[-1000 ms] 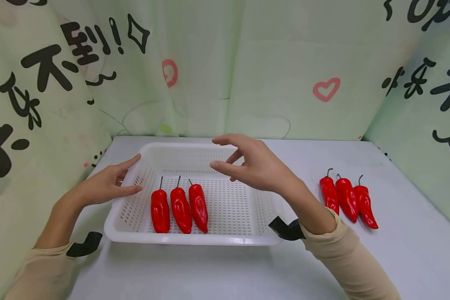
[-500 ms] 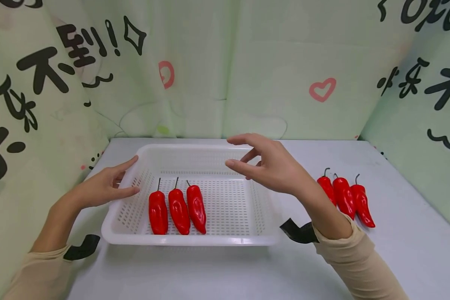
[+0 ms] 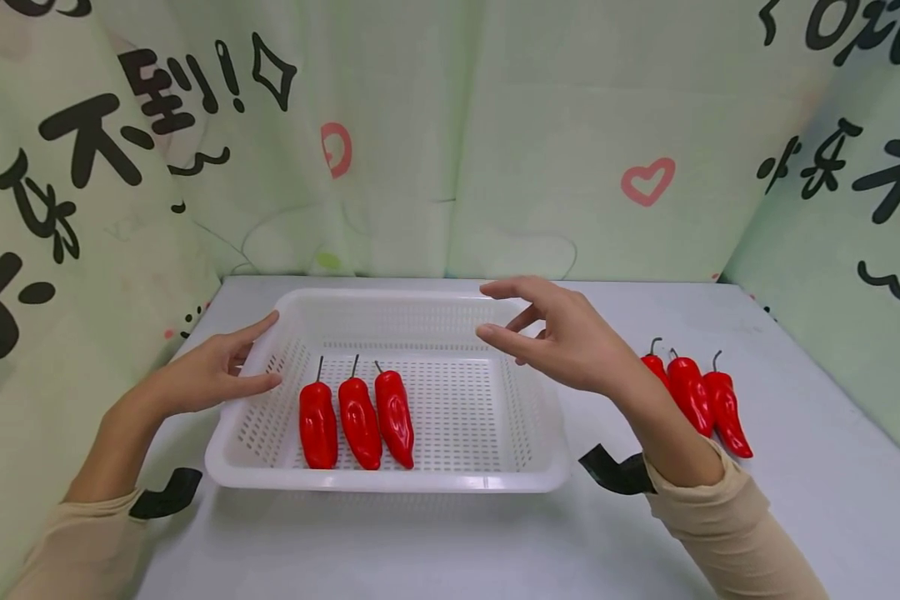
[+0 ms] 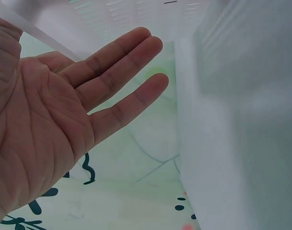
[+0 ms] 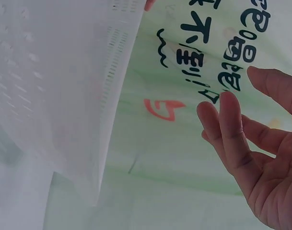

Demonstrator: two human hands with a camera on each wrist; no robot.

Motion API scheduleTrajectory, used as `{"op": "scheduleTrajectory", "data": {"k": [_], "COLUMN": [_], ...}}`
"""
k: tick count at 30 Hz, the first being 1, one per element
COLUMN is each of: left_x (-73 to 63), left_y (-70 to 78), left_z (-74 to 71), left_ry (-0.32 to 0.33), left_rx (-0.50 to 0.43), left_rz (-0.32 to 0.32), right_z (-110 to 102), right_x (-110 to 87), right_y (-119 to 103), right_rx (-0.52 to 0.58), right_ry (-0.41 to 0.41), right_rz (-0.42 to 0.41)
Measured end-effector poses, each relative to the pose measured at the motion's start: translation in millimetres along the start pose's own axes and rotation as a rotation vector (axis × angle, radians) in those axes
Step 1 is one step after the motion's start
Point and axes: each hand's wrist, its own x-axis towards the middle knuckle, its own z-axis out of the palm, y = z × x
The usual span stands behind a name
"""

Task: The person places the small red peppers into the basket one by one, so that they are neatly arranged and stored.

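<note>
A white plastic basket (image 3: 435, 481) with slotted walls stands on the table. My left hand (image 3: 213, 371) holds its left rim, thumb laid over the edge; in the left wrist view, several fingers (image 4: 114, 72) extend beneath the rim along the outer wall. Three glossy red peppers with dark stems lie side by side inside: a left one (image 3: 318, 425), a middle one (image 3: 360, 422) and a right one (image 3: 394, 417). Above the basket's right rim hovers my right hand (image 3: 555, 333), fingers loosely bent and apart, holding nothing. The right wrist view shows that hand (image 5: 261, 148) beside the basket wall.
Three more red peppers (image 3: 692, 396) lie on the white table (image 3: 817, 500) to the right; my right forearm partly covers the leftmost. A pale green printed curtain (image 3: 540, 142) encloses the back and both sides. Black bands (image 3: 617, 473) circle the sleeve cuffs.
My right hand has moved to the right, from above the basket's middle to its right rim. The left hand, the basket and the peppers have stayed in place.
</note>
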Motion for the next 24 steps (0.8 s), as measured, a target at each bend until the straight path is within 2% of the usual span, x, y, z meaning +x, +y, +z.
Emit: {"op": "scheduleTrajectory", "data": {"k": [24], "left_x": [1.7], "left_y": [0.7], "left_z": [-1.6], "left_ry": [-0.005], "left_rx": [-0.004], "left_rz": [-0.008], "right_z": [-7.3], "right_x": [-10.6], "right_y": [32.2], "right_rx": [-0.046], "right_ry": [-0.009], "right_rz": [0.106]}}
